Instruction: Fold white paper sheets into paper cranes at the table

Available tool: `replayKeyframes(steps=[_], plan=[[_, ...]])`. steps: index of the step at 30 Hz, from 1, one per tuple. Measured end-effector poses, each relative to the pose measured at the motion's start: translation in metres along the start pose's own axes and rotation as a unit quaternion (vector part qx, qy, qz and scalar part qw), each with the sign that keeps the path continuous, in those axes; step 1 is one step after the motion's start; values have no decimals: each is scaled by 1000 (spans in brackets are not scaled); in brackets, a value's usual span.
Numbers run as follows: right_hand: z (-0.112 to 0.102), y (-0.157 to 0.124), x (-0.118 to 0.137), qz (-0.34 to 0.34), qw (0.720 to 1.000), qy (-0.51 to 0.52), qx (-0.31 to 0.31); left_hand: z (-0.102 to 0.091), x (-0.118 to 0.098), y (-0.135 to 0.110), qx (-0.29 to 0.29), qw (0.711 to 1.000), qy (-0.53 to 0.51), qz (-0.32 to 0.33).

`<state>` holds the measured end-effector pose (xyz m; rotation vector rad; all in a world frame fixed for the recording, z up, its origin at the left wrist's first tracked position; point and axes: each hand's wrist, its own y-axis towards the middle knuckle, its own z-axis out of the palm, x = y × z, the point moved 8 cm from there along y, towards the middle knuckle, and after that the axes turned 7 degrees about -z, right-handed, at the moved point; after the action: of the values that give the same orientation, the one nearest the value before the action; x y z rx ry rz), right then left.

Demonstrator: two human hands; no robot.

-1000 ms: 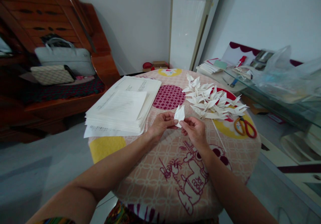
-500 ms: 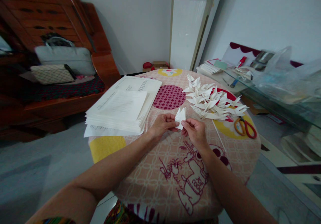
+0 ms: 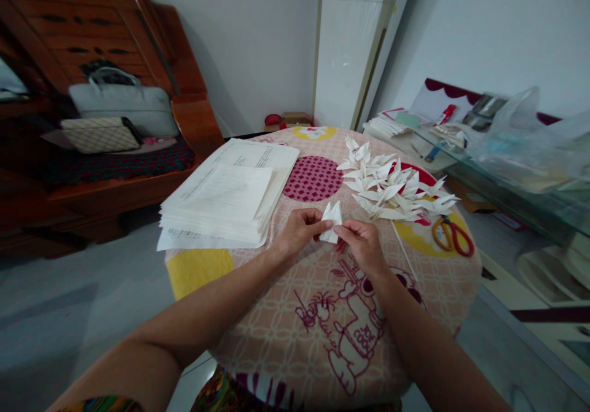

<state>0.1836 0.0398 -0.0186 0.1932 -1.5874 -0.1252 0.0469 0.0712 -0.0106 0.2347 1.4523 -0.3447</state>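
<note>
Between my two hands is a small piece of folded white paper [image 3: 331, 217] with two pointed tips upward. My left hand [image 3: 302, 227] pinches its left edge between thumb and fingers. On the opposite edge, my right hand [image 3: 362, 240] grips it the same way. Both hands are just above the cloth-covered round table [image 3: 271, 313]. Beyond my right hand lies a heap of folded white paper cranes [image 3: 391, 181]. A stack of white paper sheets [image 3: 221, 194], with a smaller stack on top, rests past my left hand.
Scissors [image 3: 452, 237] with red and orange handles lie near the table's right edge, by a thin white stick [image 3: 404, 249]. A glass shelf unit [image 3: 502, 187] with a plastic bag stands at right. Bags sit on a wooden bench [image 3: 191, 123] at left.
The folded paper has shifted slightly down, and its two tips now stand more apart. My left thumb has moved further over its face. Both hands keep their grip.
</note>
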Motion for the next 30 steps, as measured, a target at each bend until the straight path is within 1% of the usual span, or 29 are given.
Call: replayKeyframes(steps=[2,3,5,7,9,13,15,16,18,23,26,30], plan=[[1,0,0,-18,999,-25,15,-5,-12,-5,-36,996,64,52],[1,1,-1,-28,998,-42,22,-7,-19,-9,-56,989,108,86],[3,0,-1,-51,995,-77,30,-7,-32,-17,-84,965,192,158],[3,0,1,-81,990,-111,28,-3,-40,-25,-81,942,245,215],[4,-1,6,-116,982,-144,26,1,-43,-29,-55,932,264,243],[1,-5,26,-207,951,-228,5,7,-46,-29,3,931,265,252],[-2,-8,34,-237,937,-256,-6,10,-47,-29,32,928,272,251],[-2,-9,37,-245,934,-259,-7,12,-47,-29,43,927,276,252],[-2,-10,41,-252,936,-245,-7,12,-46,-29,49,925,277,254],[-1,-10,48,-255,947,-196,-6,5,-41,-31,12,937,225,268],[-2,-10,47,-251,952,-175,-12,5,-46,-36,6,928,229,295],[-3,-9,44,-241,956,-164,-13,11,-57,-42,22,910,266,318]])
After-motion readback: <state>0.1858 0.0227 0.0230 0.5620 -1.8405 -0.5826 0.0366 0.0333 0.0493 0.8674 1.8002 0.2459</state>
